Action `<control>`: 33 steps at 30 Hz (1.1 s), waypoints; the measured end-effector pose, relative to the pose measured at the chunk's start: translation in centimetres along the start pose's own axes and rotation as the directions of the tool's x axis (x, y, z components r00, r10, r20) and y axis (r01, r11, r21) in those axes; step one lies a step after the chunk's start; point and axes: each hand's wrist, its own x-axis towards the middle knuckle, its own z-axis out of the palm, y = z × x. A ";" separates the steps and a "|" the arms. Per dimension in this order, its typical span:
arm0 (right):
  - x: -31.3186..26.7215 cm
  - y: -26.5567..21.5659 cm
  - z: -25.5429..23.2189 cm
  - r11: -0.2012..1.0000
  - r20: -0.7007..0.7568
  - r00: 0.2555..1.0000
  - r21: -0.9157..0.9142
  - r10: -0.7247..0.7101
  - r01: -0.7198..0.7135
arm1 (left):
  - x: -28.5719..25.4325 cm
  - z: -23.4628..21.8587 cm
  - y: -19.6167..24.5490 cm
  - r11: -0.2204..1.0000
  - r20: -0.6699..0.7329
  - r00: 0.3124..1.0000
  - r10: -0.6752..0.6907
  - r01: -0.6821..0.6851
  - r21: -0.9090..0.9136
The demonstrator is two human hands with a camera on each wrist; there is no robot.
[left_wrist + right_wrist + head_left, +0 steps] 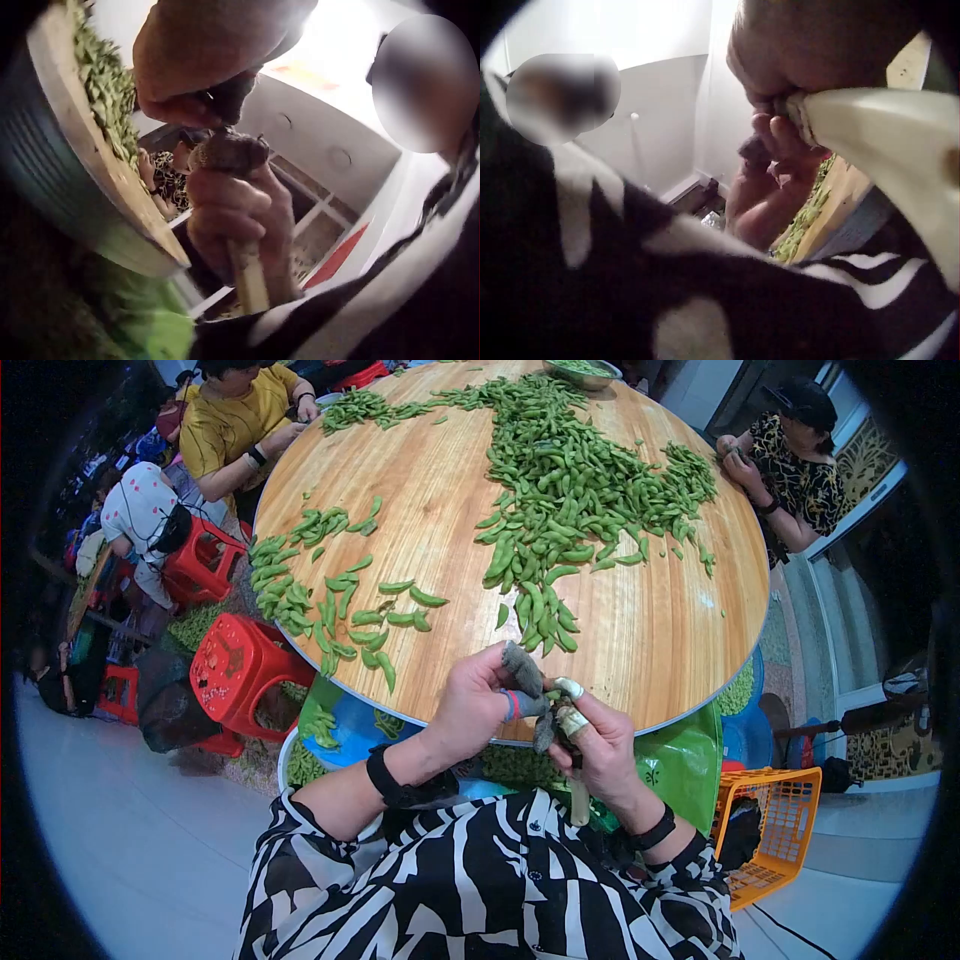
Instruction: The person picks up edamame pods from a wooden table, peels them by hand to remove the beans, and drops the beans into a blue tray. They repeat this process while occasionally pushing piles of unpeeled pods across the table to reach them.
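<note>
In the head view, my left hand, with grey coverings on its fingertips, pinches a small green pod close to the right fingers. Beside it my right hand, its thumb and a finger wrapped in pale tape, grips a tool by its pale handle. The left wrist view has the left hand above the right hand, whose fingers curl round the handle. In the right wrist view the handle looms large beside the right hand; the tool's working end is hidden.
A round wooden table bears a large heap of green pods and a smaller scatter at left. Red stools stand left, an orange crate right. Two people sit across the table, with a metal bowl at its far edge.
</note>
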 end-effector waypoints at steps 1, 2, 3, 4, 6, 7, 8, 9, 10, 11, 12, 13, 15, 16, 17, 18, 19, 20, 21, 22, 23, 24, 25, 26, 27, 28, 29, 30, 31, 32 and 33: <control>0.0 -0.1 -0.2 0.997 0.038 0.999 0.079 0.011 -0.014 | 0.1 -0.2 -0.1 0.992 0.032 0.999 -0.032 0.036 -0.124; 0.1 -0.3 -0.4 0.987 0.077 0.997 0.158 0.019 -0.031 | 0.3 -0.6 0.0 0.992 0.032 0.999 -0.032 0.036 -0.124; 0.1 -0.5 -0.6 0.987 0.077 0.997 0.158 0.019 -0.031 | 0.4 -1.1 0.2 0.908 0.149 0.973 -0.178 0.221 -0.355; 0.1 -0.8 -0.9 0.975 0.142 0.988 0.203 0.065 -0.093 | 0.5 -1.4 0.2 0.741 0.294 0.913 -0.284 0.403 -0.537; 0.0 -0.7 -1.3 0.957 0.205 0.973 0.246 0.104 -0.154 | 0.4 -1.0 0.2 0.917 0.191 0.959 -0.208 0.259 -0.303; 0.0 -0.2 -1.6 0.913 0.209 0.967 0.349 0.143 -0.210 | 0.4 -0.7 0.2 0.994 0.113 0.989 -0.097 0.101 -0.031; 0.1 0.0 -1.8 0.854 0.221 0.958 0.447 0.183 -0.266 | 0.2 -0.7 0.4 0.994 0.113 0.989 -0.097 0.101 -0.032; 0.1 0.1 -1.6 0.854 0.223 0.957 0.446 0.185 -0.269 | -0.1 -0.6 0.8 0.935 0.127 0.989 0.071 -0.110 0.337; 0.1 0.1 -1.5 0.834 0.208 0.960 0.483 0.186 -0.266 | -0.4 -0.5 1.1 0.703 0.199 0.956 0.216 -0.294 0.647; 0.1 0.2 -1.3 0.812 0.193 0.963 0.521 0.188 -0.263 | -0.5 -0.4 1.4 0.704 0.197 0.957 0.215 -0.291 0.647; 0.1 0.3 -1.3 0.811 0.193 0.963 0.523 0.190 -0.265 | -0.7 -0.2 1.6 0.510 0.295 0.879 0.375 -0.461 0.727; 0.3 0.4 -1.3 0.778 0.208 0.956 0.557 0.207 -0.290 | -0.7 -0.2 1.7 0.271 0.413 0.764 0.496 -0.588 0.762; 0.4 0.5 -1.2 0.743 0.221 0.950 0.592 0.222 -0.311 | -0.5 -0.3 1.3 0.233 0.406 0.722 0.560 -0.608 0.759; 0.4 0.6 -1.0 0.730 0.218 0.949 0.607 0.229 -0.315 | -0.5 -0.4 1.8 0.282 0.408 0.734 0.542 -0.617 0.735; 0.3 0.6 -0.9 0.716 0.215 0.947 0.621 0.237 -0.320 | -0.5 -0.4 2.1 0.331 0.411 0.746 0.524 -0.623 0.709; 0.2 0.7 -0.9 0.715 0.214 0.947 0.621 0.238 -0.320 | -0.4 -0.5 2.2 0.333 0.411 0.747 0.523 -0.623 0.708; 0.2 0.9 -0.9 0.715 0.214 0.950 0.625 0.229 -0.313 | -0.4 -0.7 2.3 0.403 0.396 0.779 0.486 -0.602 0.689; 0.2 0.9 -0.9 0.714 0.213 0.952 0.629 0.221 -0.307 | -0.4 -0.7 2.4 0.472 0.383 0.808 0.447 -0.577 0.667; 0.2 0.9 -0.8 0.714 0.214 0.952 0.629 0.221 -0.307 | -0.3 -0.7 2.2 0.472 0.383 0.809 0.447 -0.576 0.667; 0.1 0.7 -0.7 0.742 0.185 0.960 0.608 0.212 -0.281 | -0.3 -0.6 2.0 0.537 0.336 0.828 0.449 -0.550 0.639; 0.1 0.6 -0.6 0.769 0.156 0.967 0.586 0.202 -0.255 | -0.3 -0.5 1.8 0.600 0.288 0.847 0.447 -0.523 0.606; 0.0 0.5 -0.6 0.768 0.155 0.967 0.587 0.202 -0.254 | -0.3 -0.3 1.6 0.600 0.289 0.847 0.446 -0.522 0.606; 0.0 0.4 -0.6 0.798 0.135 0.971 0.553 0.197 -0.239 | -0.4 -0.2 1.4 0.767 0.196 0.917 0.348 -0.399 0.502; 0.0 0.2 -0.6 0.826 0.116 0.975 0.517 0.191 -0.224 | -0.5 -0.1 1.4 0.893 0.121 0.966 0.228 -0.257 0.370; 0.0 0.0 -0.7 0.827 0.117 0.975 0.516 0.191 -0.224 | -0.6 0.0 1.6 0.893 0.120 0.966 0.229 -0.258 0.370; 0.0 -0.2 -0.8 0.865 0.104 0.975 0.450 0.197 -0.223 | -0.7 0.1 2.0 0.921 0.102 0.988 0.118 -0.147 0.360; 0.0 -0.4 -0.8 0.897 0.093 0.975 0.383 0.201 -0.221 | -0.8 0.2 2.2 0.937 0.084 0.996 0.005 -0.034 0.349; 0.0 -0.6 -0.8 0.898 0.095 0.975 0.382 0.199 -0.221 | -0.8 0.1 2.1 0.936 0.083 0.997 0.007 -0.035 0.349; -0.1 -0.8 -0.7 0.925 0.072 0.979 0.320 0.191 -0.204 | -0.8 0.0 1.8 0.876 0.108 0.990 0.096 -0.135 0.464; -0.1 -0.8 -0.7 0.948 0.049 0.982 0.257 0.181 -0.187 | -0.8 0.0 1.5 0.791 0.144 0.973 0.178 -0.229 0.567; -0.2 -0.8 -0.6 0.948 0.048 0.982 0.258 0.181 -0.188 | -0.8 0.0 1.3 0.791 0.144 0.974 0.177 -0.228 0.567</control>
